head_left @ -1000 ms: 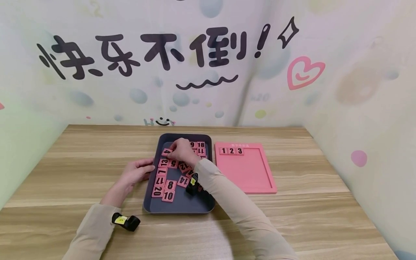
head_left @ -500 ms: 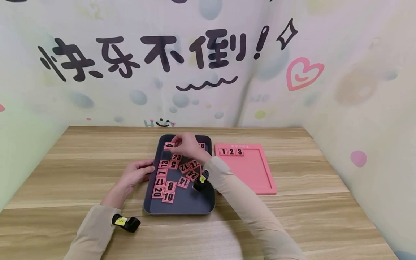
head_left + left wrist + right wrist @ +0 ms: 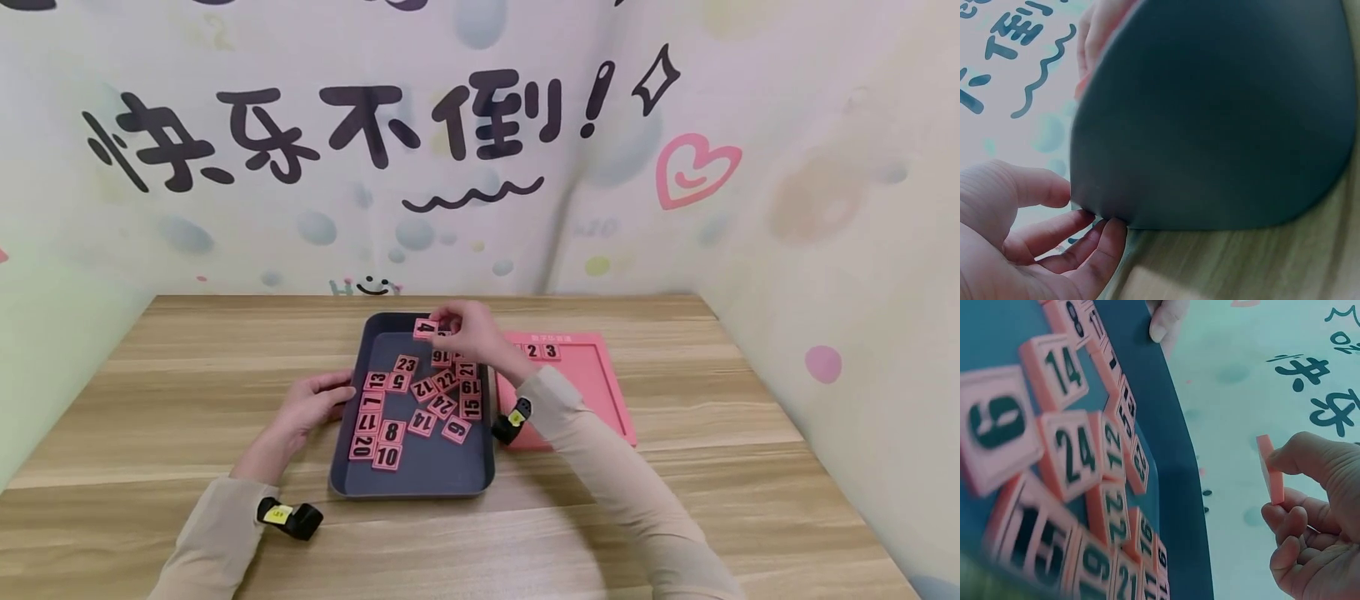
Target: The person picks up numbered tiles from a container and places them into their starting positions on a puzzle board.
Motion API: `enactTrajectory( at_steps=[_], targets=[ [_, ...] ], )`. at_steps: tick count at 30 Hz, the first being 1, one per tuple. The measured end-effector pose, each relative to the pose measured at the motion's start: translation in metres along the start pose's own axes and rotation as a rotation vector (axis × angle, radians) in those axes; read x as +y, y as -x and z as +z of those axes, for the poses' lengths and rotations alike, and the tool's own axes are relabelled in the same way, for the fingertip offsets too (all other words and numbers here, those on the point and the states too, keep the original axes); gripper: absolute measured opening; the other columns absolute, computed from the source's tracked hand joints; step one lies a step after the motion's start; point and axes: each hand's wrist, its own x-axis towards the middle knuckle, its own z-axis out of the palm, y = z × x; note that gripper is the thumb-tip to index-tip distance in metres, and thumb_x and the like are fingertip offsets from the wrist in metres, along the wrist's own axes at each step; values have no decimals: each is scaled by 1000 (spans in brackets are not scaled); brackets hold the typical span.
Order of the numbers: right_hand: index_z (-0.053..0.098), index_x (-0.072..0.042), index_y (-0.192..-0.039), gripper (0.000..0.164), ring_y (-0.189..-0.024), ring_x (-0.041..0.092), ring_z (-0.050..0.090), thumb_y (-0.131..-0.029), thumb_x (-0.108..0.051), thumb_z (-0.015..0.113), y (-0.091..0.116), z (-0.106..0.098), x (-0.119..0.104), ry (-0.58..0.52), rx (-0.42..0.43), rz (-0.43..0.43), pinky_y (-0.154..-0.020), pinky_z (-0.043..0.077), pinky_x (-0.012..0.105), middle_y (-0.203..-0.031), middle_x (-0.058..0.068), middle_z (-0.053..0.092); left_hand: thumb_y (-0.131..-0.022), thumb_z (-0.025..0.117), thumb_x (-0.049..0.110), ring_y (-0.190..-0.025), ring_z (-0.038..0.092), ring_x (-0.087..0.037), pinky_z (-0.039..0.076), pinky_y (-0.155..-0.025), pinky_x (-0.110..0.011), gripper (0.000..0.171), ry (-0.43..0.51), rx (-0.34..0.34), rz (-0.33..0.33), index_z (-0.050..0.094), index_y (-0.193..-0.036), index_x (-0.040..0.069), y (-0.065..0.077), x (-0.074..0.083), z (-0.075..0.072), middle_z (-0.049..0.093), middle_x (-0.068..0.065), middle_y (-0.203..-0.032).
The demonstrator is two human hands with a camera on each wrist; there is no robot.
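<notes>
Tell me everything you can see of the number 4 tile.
The number 4 tile is a thin pink square, seemingly plastic or foam, with a black 4, turned sideways in the head view. The right hand pinches it between thumb and fingers, clear of the dark tray; the right wrist view shows it nearly edge-on.

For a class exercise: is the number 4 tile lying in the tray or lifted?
Lifted: the right hand pinches the number 4 tile, and the right wrist view shows it apart from the tray.

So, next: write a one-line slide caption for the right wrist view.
The right hand pinches one tile; other numbered tiles lie in the tray.
</notes>
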Motion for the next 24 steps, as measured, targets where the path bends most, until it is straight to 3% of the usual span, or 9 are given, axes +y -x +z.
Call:
enactTrajectory(
  at_steps=[10,16,24],
  targets=[
    [66,-3,-104,27,-64,18,46,-80,-13,73,24,-27,18,14,33,10,-51,36,24,-76,6,56,-93,54,8,-87,59,-2,51,-75,-19,47,-11,-2,-8,43,-136,-6,1,0,0,43,-26,-137],
    [65,-2,-103,25,-58,16,43,-80,-10,72,37,-41,30,-15,48,9,-47,36,23,-82,12,59,-93,54,8,-84,58,0,51,-73,-18,47,-12,0,-6,43,-136,-6,1,0,0,43,-27,-137],
    [67,-2,-99,23,-56,14,41,-78,-7,74,57,-62,50,11,64,11,-48,34,23,-74,4,56,-93,54,8,-85,59,-1,51,-74,-18,48,-8,-4,-2,43,-136,-6,0,1,1,43,-27,-137]
  ],
)
